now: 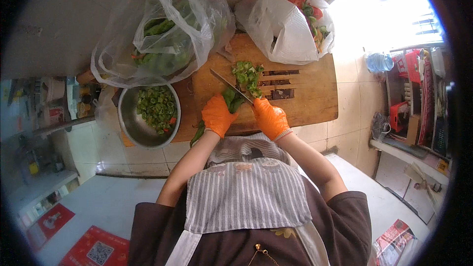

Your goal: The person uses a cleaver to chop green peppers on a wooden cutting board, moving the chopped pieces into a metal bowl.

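My left hand (219, 116), in an orange glove, holds green peppers (232, 99) down on a wooden cutting board (314, 92). My right hand (271, 119), gloved the same way, grips the handle of a kitchen knife (230, 85). Its blade points up and left, against the peppers or just over them; which of the two I cannot tell. Chopped green pieces (247, 77) lie in a heap beyond the blade. Another long green pepper (198, 133) shows beside my left wrist, partly hidden by it.
Left of the board stands a metal bowl (127, 118) with chopped green pepper and a few red bits. Beyond it, a clear plastic bag (207, 18) holds whole green peppers. A white plastic bag (284, 33) of vegetable scraps rests on the board's far edge, near slots (282, 83) in the wood.
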`<state>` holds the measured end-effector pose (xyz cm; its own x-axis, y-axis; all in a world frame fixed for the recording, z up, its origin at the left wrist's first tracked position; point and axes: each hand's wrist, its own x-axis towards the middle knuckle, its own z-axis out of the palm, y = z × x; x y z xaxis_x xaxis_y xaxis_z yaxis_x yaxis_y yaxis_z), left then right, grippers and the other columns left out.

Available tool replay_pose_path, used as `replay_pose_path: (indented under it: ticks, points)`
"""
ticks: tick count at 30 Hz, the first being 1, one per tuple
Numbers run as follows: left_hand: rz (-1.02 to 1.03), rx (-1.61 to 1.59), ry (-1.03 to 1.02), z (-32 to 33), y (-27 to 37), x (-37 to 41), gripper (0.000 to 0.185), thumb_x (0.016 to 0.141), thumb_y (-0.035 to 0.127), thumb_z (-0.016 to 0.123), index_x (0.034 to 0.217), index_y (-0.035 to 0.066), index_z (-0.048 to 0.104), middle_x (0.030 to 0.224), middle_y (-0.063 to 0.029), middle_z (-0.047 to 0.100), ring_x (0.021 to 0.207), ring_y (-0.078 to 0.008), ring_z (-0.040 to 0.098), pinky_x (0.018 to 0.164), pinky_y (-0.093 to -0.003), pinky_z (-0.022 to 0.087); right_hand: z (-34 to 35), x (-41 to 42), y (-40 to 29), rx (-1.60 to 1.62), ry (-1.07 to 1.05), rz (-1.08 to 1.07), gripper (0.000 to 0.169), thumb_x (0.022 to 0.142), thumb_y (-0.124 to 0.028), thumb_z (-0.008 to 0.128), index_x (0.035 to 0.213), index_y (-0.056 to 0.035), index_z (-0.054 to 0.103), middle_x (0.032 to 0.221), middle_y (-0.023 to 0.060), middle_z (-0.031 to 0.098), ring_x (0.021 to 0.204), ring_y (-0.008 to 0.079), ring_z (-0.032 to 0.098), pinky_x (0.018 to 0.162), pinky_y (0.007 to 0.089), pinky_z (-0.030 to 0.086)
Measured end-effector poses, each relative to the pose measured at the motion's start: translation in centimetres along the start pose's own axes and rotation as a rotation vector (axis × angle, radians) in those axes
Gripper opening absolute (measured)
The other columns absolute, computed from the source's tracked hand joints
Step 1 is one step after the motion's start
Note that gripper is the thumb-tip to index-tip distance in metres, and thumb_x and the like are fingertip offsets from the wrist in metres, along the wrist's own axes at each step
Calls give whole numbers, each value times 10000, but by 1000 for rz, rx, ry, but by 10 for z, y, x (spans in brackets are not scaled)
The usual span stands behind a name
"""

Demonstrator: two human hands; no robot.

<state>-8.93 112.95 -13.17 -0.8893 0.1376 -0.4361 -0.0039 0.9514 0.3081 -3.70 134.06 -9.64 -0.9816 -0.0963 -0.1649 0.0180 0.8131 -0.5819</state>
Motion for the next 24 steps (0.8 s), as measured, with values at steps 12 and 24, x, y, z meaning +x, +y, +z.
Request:
replay_pose_path:
  ticks: [12, 24]
  points:
    - [66, 35, 72, 25, -12, 10, 793, 753, 528, 932, 1285, 8, 656, 1262, -238, 674, 1187, -446, 657, 980, -535, 547, 47, 52, 11, -155, -119, 2, 129, 1033, -195, 628, 1105, -98, 582, 1029, 225, 723, 900, 479, 736, 738, 592, 573]
    - [25, 88, 97, 13, -6, 6, 638, 725, 495, 948, 1110, 55, 691, 1125, -172, 731, 1032, -371, 747, 843, -498, 611, 15, 16, -16, -150, -155, 105, 113, 1035, -179, 626, 1113, -110, 581, 1040, 243, 718, 935, 492, 727, 728, 586, 570]
